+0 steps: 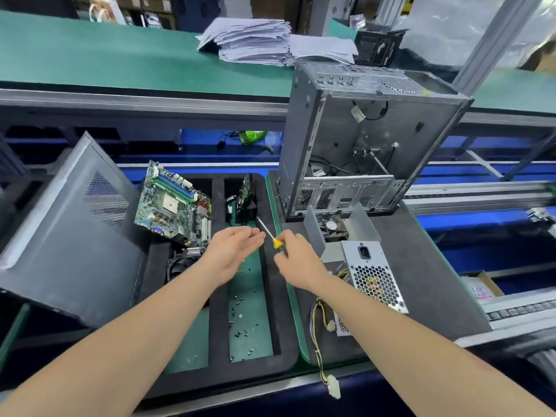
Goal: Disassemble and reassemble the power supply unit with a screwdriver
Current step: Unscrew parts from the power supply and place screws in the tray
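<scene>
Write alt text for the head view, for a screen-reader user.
A person's right hand grips a yellow-handled screwdriver beside the open, palm-up left hand, above a foam tray scattered with loose screws. The power supply unit lies to the right, wires trailing, in front of an open computer case; a motherboard leans in the tray's left part.

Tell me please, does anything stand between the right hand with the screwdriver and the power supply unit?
Nothing visible does. The right hand holds the screwdriver just left of the power supply unit, with no object between them. The open left hand is on the other side, away from the unit.
</scene>
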A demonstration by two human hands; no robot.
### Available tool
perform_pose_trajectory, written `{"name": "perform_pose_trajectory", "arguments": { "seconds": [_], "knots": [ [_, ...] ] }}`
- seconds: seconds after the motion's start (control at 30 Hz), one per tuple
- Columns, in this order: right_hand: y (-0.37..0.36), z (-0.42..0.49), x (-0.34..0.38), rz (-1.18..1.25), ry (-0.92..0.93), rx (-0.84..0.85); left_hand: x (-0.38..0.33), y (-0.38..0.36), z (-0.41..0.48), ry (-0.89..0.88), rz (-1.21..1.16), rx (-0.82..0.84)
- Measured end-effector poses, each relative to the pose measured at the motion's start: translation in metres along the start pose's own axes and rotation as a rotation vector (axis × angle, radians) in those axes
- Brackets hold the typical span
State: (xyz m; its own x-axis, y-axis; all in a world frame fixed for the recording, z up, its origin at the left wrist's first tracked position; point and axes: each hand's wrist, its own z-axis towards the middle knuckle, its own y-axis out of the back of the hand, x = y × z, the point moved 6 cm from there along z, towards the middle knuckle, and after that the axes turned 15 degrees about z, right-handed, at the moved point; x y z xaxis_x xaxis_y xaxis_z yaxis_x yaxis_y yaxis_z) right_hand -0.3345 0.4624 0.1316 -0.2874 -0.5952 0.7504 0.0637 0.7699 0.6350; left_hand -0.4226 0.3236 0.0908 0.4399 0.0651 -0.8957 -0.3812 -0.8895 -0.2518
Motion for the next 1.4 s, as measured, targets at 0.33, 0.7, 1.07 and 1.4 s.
{"name": "perform_pose_trajectory", "arguments": {
  "seconds": [0.33, 0.7, 1.07, 1.4],
  "knots": [
    [0.079, -0.025, 0.029, -0.096, 0.237, -0.023, -0.047, -0.051, -0.009, -0.111, -0.146, 0.113],
    [0.166, -0.062, -0.007, -0.081, 0.28, 0.023, -0.05, -0.14, -0.03, -0.219, 0.067, 0.12],
    [0.253, -0.08, -0.051, 0.825, 0.323, -0.347, -0.025, -0.206, -0.046, -0.208, 0.275, 0.056],
    [0.264, -0.082, -0.057, 0.722, 0.351, -0.357, -0.012, -0.21, -0.067, -0.253, 0.613, -0.085]
  ]
}}
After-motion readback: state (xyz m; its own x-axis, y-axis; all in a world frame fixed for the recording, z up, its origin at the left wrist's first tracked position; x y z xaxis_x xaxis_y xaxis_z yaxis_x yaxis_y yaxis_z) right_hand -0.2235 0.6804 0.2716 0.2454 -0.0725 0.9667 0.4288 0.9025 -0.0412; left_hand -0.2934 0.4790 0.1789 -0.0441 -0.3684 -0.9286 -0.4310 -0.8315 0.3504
